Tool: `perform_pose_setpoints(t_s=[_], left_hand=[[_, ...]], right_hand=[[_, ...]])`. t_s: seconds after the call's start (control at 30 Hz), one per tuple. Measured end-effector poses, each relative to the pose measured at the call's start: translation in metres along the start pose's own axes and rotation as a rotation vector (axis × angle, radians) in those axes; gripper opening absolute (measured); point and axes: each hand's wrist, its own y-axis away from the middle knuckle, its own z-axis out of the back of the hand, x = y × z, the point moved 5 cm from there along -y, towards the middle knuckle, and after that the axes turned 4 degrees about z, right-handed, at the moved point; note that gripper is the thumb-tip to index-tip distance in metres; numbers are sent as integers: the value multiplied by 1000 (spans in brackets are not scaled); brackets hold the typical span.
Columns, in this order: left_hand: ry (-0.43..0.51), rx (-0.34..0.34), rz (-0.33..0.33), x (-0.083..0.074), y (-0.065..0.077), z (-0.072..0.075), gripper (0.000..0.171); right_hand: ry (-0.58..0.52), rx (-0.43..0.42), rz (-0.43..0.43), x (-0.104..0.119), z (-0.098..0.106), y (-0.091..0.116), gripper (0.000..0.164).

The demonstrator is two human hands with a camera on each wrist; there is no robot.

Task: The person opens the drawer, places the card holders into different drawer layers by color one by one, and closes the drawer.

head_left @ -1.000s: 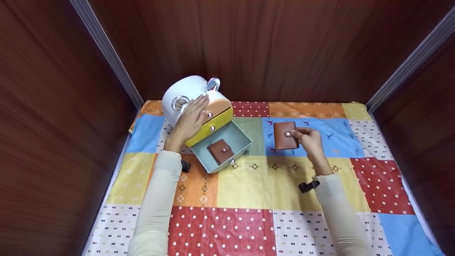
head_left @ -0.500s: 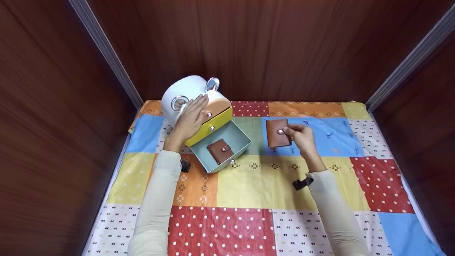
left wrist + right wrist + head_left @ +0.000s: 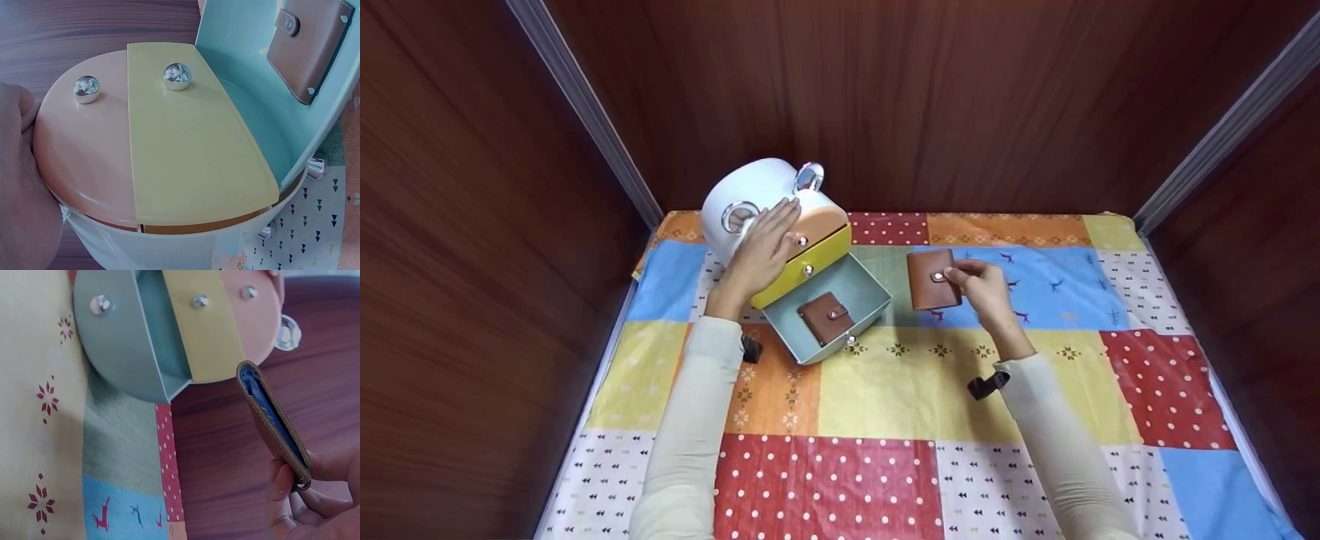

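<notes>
A white rounded organizer [image 3: 761, 187] with chrome ears stands at the left of the table. My left hand [image 3: 761, 251] rests on its top with fingers straight. Below the peach drawer [image 3: 84, 152] and the yellow drawer [image 3: 185, 140], the bottom green drawer [image 3: 870, 289] is pulled out. One brown wallet [image 3: 823, 319] with a snap strap lies in that drawer. To the right, my right hand [image 3: 986, 292] pinches a second brown wallet [image 3: 931, 281] at its snap edge, held above the cloth. Blue lining shows between its covers in the right wrist view.
A patchwork cloth [image 3: 877, 390] covers the table. Dark wood-grain panels rise behind it [image 3: 885, 112] and on both sides, with metal strips at the corners. Round silver knobs [image 3: 177, 76] stick out from the drawer fronts.
My right hand has moved left with the wallet, closer to the pulled-out drawer. My left hand, the organizer and the wallet in the drawer have stayed where they were.
</notes>
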Motion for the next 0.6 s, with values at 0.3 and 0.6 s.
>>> perform_pose_setpoints(t_s=[0.3, 0.6], left_hand=[[1, -19, -30, -2, 0, 2, 53], [11, -26, -37, -2, 0, 1, 53]], right_hand=[[-31, 8, 12, 3, -14, -1, 36], [-32, 16, -4, 4, -26, -3, 37]])
